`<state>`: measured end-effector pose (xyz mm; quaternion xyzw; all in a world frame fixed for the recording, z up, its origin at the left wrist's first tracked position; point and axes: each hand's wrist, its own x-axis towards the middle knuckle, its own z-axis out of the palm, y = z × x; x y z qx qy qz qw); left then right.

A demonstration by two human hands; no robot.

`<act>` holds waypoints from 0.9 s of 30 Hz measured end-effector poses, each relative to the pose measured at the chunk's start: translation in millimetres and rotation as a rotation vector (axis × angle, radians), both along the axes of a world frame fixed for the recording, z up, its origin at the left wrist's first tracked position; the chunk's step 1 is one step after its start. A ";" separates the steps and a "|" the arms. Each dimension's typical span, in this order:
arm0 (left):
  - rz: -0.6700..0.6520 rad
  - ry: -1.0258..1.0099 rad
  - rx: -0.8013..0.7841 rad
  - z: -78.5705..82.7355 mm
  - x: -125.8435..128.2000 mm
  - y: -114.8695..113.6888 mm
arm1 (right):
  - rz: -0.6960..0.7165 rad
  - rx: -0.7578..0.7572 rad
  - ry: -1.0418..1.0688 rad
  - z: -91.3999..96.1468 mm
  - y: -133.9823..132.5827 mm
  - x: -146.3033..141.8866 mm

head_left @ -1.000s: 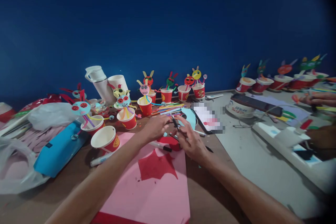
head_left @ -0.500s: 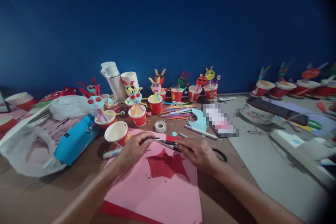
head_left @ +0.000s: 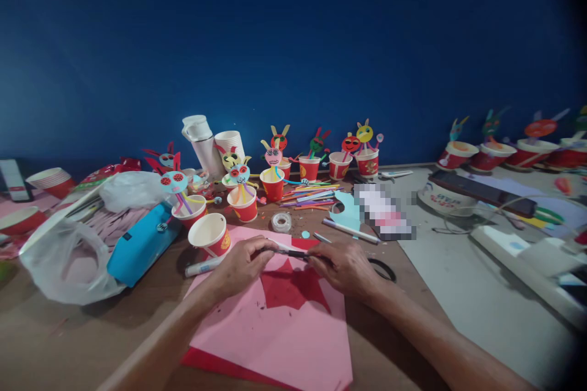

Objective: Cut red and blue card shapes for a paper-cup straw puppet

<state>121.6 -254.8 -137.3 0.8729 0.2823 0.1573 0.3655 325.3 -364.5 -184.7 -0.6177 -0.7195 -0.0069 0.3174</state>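
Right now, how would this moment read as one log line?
left hand: pinching dark item | right hand: gripping its other end | surface: red paper on pink paper | nearby: tape

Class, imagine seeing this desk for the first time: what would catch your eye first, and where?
Probably the red cups topped with bright, long-eared faces, standing before the blue wall. Nearer, a spiky red paper shape lies on a pink sheet. By its far edge, the left hand and right hand hold a slim dark object.
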 end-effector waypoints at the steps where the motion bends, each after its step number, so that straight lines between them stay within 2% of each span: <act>1: -0.003 0.001 -0.003 0.2 0.7 -0.9 | 0.002 -0.005 0.000 -0.8 0.0 -1.0; 9: -0.062 0.025 -0.014 3.2 8.6 -8.3 | 0.003 -0.097 0.009 -4.4 -1.5 -6.8; 18: -0.066 -0.019 -0.071 3.7 12.4 -10.4 | 0.047 -0.086 0.033 -4.9 -3.3 -7.2; 21: -0.020 -0.027 -0.184 3.3 13.9 -6.6 | -0.007 -0.079 0.033 -2.5 1.3 -7.7; 23: 0.063 -0.072 -0.211 3.7 13.5 -2.3 | -0.074 -0.029 0.020 0.7 5.3 -5.2; 25: 0.158 -0.091 -0.136 3.4 11.7 2.1 | -0.160 0.013 -0.023 4.1 8.8 0.5; 27: 0.173 -0.021 -0.001 1.7 9.4 4.8 | -0.254 -0.004 -0.109 6.2 11.1 8.4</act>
